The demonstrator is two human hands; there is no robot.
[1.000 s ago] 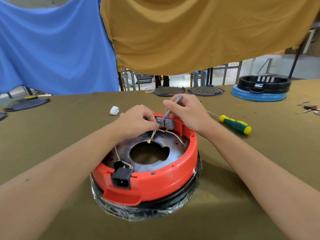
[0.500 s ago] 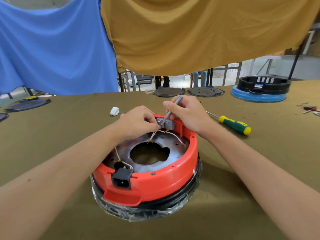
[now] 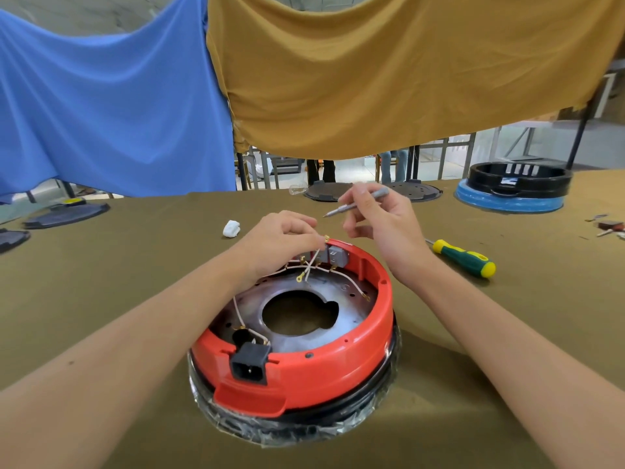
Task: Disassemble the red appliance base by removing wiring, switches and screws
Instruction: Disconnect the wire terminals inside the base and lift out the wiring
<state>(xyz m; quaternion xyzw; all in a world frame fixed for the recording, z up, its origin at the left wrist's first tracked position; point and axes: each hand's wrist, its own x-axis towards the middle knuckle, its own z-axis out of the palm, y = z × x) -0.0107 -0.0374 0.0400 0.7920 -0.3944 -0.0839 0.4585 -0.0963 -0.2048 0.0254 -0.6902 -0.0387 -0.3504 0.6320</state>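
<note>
A red appliance base [image 3: 304,360] sits on an olive table [image 3: 101,265]. At its far rim, the left hand [image 3: 280,238] pinches a white wire [image 3: 313,264] beside the grey switch [image 3: 336,257]. Pulling straight, gently, should free the terminal. Above the rim, the right hand [image 3: 378,214] grips a thin grey tool [image 3: 355,204], lifted clear
</note>
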